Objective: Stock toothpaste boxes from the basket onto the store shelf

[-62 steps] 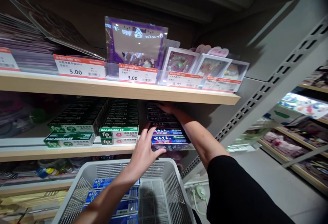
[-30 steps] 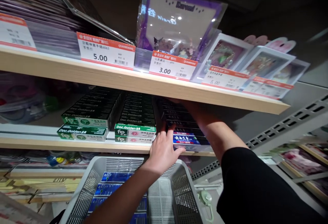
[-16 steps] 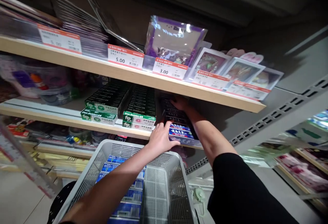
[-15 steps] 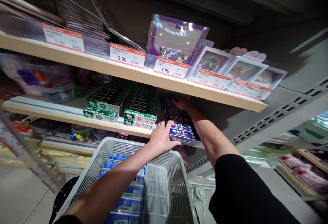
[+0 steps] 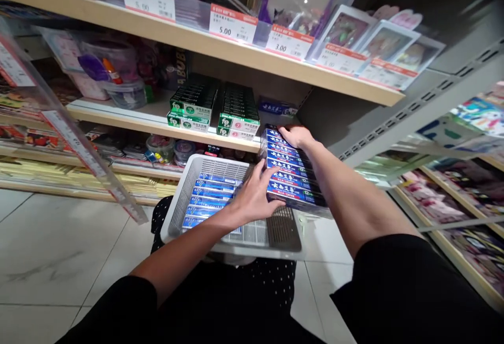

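A row of dark blue toothpaste boxes [image 5: 286, 169] is off the shelf, tilted above the right part of the grey basket. My left hand [image 5: 256, 193] grips the row's left and near side, thumb stretched along the front box. My right hand [image 5: 298, 137] is closed over its far end, with some fingers hidden. Inside the grey plastic basket [image 5: 236, 249], lighter blue boxes [image 5: 210, 200] lie in a row on the left side. One blue box [image 5: 277, 106] lies at the back of the shelf.
Green-and-white toothpaste boxes [image 5: 238, 118] stand in two stacks on the middle shelf [image 5: 157, 119]. Above, a wooden-edged shelf [image 5: 236, 52] with price tags juts out. A clear plastic strip [image 5: 84, 149] hangs at left. Plastic tubs [image 5: 126, 92] stand farther left.
Both hands have drawn the row of toothpaste boxes out of the shelf, towards me and over the basket's right side. The view has tipped further down.
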Available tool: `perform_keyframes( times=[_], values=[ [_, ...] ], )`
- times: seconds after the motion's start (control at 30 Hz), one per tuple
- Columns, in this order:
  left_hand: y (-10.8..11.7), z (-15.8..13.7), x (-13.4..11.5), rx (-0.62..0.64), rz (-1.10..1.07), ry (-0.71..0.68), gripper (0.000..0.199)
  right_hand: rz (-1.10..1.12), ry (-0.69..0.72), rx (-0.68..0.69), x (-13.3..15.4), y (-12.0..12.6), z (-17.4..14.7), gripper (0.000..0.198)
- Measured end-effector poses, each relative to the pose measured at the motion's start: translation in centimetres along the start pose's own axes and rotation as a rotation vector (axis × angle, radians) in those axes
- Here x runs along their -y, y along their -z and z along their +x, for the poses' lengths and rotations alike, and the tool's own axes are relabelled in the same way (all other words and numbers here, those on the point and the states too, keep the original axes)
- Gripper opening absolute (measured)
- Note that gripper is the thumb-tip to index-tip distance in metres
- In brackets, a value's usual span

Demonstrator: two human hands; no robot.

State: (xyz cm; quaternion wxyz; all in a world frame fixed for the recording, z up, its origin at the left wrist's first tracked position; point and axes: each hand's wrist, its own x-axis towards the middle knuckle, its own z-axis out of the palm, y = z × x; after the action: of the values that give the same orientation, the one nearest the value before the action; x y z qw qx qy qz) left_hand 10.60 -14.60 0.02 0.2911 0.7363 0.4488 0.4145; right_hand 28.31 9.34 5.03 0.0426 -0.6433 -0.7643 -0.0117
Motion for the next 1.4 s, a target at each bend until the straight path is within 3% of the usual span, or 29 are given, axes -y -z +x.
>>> perform_keyframes(
  times=[0.17,0.37,0.5,0.6,0.7,0.8,0.87,0.93,1.07,1.1,1.17,1.23,1.3,1.4],
  values=[
    [3.7,-7.2,0.3,0.068,0.069,0.008,0.083,-0.03,0.035,-0.041,5.9,-0.2,-5.9,0.071],
    [8.3,-14.9,6.2,0.12,0.239,0.072,0.075,0.076,0.133,-0.223,15.5,-4.6,-9.8,0.063],
    [9.0,-15.9,9.2,0.181,0.244,0.197,0.071,0.083,0.171,-0.28,20.5,-9.0,-12.3,0.046],
    [8.9,-14.9,9.6,0.278,0.28,0.287,0.06,0.086,0.307,-0.248,22.3,-10.9,-13.3,0.036],
    [9.7,-14.4,9.0,0.359,0.368,0.319,0.06,0.122,0.366,-0.177,21.6,-10.7,-12.9,0.035],
    [11.6,-14.0,8.4,0.451,0.363,0.292,0.07,0.166,0.579,-0.079,18.5,-9.8,-12.3,0.043],
    [13.0,-12.9,8.6,0.445,0.33,0.252,0.064,0.208,0.656,-0.009,16.0,-9.6,-12.0,0.056],
    [14.0,-10.8,9.3,0.305,0.329,0.219,0.048,0.291,0.671,0.067,13.8,-9.5,-11.9,0.059],
    [14.9,-5.6,11.9,-0.197,0.282,0.211,0.041,0.557,0.616,0.075,10.4,-8.0,-11.8,0.055],
    [15.0,-4.5,12.7,-0.282,0.24,0.229,0.041,0.632,0.596,0.078,9.8,-7.5,-12.0,0.055],
    [14.8,-2.8,13.9,-0.338,0.173,0.261,0.042,0.757,0.587,0.146,8.8,-6.5,-13.0,0.053],
    [14.3,-1.5,14.6,-0.257,0.17,0.251,0.043,0.817,0.636,0.297,8.4,-6.2,-14.7,0.048],
    [13.2,-0.4,14.7,-0.085,0.243,0.181,0.043,0.826,0.718,0.435,8.5,-6.8,-16.4,0.038],
    [11.1,1.0,14.7,0.203,0.427,0.088,0.044,0.887,0.723,0.388,8.2,-8.6,-17.2,0.029]
  ],
)
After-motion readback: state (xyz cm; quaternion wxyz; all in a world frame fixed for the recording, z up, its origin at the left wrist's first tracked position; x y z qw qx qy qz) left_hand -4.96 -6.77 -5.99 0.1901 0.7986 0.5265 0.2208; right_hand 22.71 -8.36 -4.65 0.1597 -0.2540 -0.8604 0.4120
